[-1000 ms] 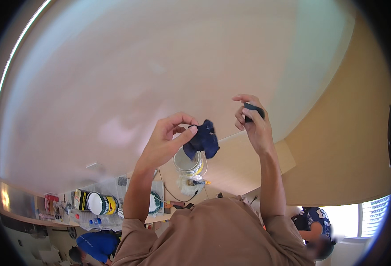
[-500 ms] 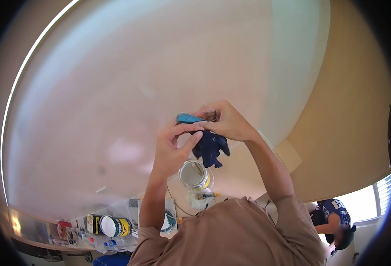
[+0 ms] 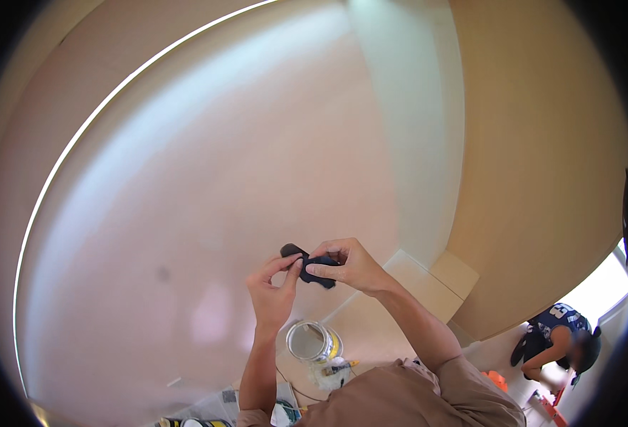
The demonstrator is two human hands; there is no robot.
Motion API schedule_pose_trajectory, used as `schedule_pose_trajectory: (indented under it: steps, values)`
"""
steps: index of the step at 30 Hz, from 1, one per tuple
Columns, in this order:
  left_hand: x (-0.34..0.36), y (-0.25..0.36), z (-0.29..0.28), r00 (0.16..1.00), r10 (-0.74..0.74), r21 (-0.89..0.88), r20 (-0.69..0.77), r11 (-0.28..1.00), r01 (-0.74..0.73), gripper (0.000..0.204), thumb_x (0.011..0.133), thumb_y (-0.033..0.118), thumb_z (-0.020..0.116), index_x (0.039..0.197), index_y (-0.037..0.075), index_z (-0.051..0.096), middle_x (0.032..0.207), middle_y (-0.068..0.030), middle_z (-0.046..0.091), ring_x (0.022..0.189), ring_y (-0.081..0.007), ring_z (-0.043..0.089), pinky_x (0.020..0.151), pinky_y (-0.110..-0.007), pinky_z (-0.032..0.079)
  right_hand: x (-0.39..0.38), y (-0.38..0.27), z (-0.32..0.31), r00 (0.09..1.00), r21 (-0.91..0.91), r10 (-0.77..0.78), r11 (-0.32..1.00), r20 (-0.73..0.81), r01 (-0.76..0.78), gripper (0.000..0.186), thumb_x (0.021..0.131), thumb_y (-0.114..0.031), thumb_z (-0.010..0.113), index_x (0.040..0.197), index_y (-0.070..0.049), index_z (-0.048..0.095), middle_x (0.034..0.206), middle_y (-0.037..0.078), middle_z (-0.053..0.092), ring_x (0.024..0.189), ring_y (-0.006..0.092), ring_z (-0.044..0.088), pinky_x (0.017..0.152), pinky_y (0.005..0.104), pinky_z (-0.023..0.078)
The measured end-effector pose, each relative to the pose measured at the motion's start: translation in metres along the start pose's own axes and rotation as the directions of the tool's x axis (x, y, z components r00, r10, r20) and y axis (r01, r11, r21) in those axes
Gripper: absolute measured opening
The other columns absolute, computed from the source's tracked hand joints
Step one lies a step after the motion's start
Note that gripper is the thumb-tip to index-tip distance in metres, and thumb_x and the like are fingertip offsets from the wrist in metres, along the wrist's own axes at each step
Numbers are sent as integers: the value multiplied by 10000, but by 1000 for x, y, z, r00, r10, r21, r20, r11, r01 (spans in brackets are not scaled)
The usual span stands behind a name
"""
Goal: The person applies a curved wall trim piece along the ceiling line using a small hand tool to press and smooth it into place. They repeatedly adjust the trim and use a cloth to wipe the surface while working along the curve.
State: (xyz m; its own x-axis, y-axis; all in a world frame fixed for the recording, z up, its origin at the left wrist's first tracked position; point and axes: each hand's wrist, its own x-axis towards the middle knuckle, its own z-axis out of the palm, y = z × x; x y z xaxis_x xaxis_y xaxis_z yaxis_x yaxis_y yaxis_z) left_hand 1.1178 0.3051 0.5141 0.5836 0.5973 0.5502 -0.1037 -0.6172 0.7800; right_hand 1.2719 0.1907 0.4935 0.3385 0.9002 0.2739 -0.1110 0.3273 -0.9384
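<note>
Both my hands pinch a dark navy, nearly black cloth (image 3: 319,277) in front of a pale wall (image 3: 207,164). My left hand (image 3: 271,290) grips it at the left, thumb and index finger close together. My right hand (image 3: 353,267) holds its right side, thumb across the front. Whether the turquoise piece seen earlier is inside or behind the cloth, I cannot tell. Below my hands, an open white paint bucket (image 3: 331,344) stands on a light wooden surface (image 3: 289,363), beside a yellow-handled brush (image 3: 342,367) on crumpled pale material.
A tan curved panel (image 3: 527,178) rises at the right. A co-worker (image 3: 556,334) in a dark jersey bends at lower right, near an orange object (image 3: 497,379) and a red tool (image 3: 552,407). A light strip (image 3: 79,139) runs along the left. More containers (image 3: 196,421) line the lower edge.
My hands have come together on the cloth; the turquoise piece between them is now out of sight. The view has shifted, so hands and bucket sit lower and more pale wall shows.
</note>
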Motion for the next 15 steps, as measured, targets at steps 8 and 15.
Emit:
schedule_pose_trajectory:
  steps: [8, 15]
  values:
    - [78, 19, 16, 988, 125, 212, -94, 972, -103, 187, 906, 119, 787, 1052, 3, 786, 974, -101, 742, 893, -175, 643, 825, -312, 494, 64, -36, -49, 910, 505, -223, 773, -351, 384, 191, 992, -96, 655, 1151, -2, 605, 1084, 142, 705, 856, 215, 711, 807, 346, 604]
    - [148, -4, -30, 731, 609, 586, -309, 727, -358, 120, 952, -11, 667, 1029, -67, 740, 1017, -136, 704, 929, -233, 663, 834, -339, 522, 219, -181, -164, 77, -611, -860, 418, -504, 672, 205, 966, -151, 725, 1082, 14, 760, 881, 59, 735, 841, 157, 700, 772, 280, 550]
